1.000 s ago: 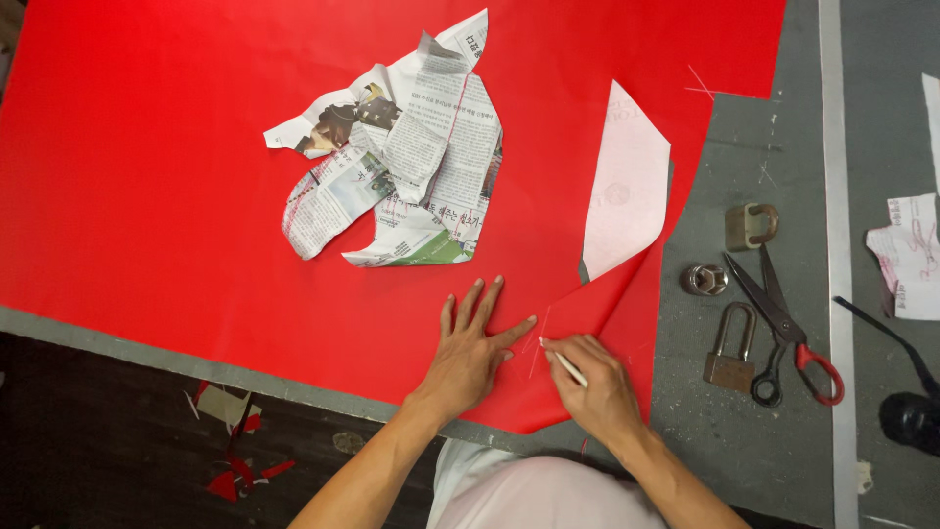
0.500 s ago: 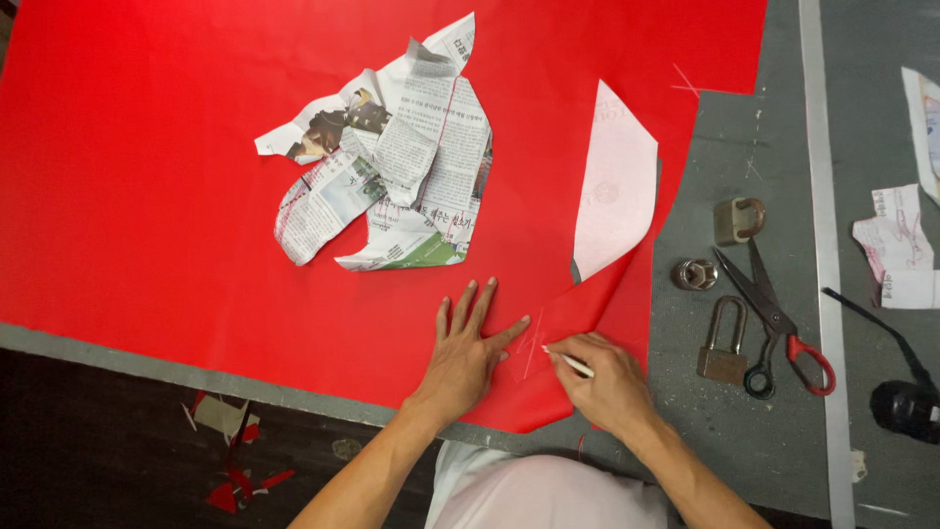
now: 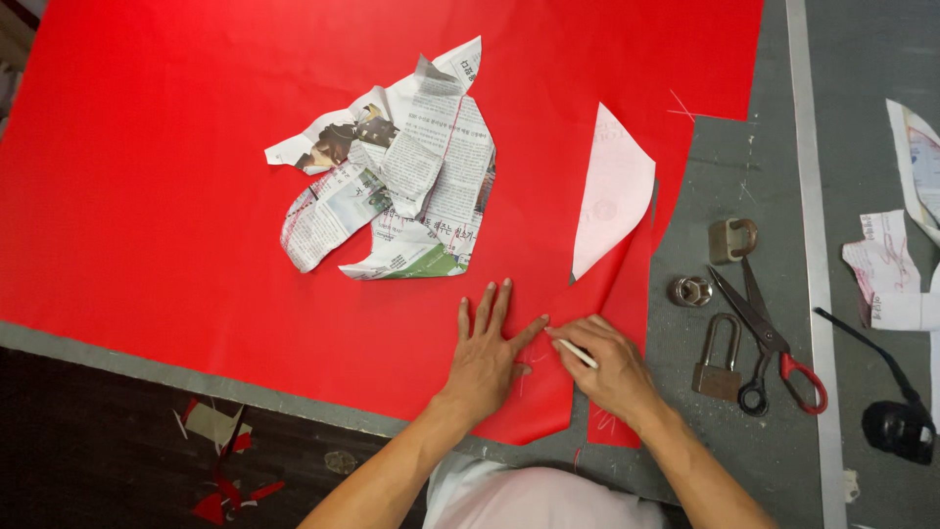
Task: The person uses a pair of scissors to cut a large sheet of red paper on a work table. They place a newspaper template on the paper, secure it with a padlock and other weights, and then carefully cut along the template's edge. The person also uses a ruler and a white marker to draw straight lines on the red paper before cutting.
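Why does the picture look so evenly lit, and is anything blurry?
Head view: soft overhead light, only faint shadows under the left hand and right hand; no glare on the red sheet; scissors and newspaper are sharp; the edges bend slightly.

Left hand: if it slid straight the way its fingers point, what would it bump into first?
The left hand lies flat on the red sheet, fingers pointing away from the person. Straight ahead it would probably reach the crumpled newspaper first; only bare sheet lies between.

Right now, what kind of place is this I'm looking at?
Probably a cutting table in a sewing or craft workshop: a big red sheet spread flat, newspaper pattern pieces on it, scissors beside it, and the right hand marking with a white stick.
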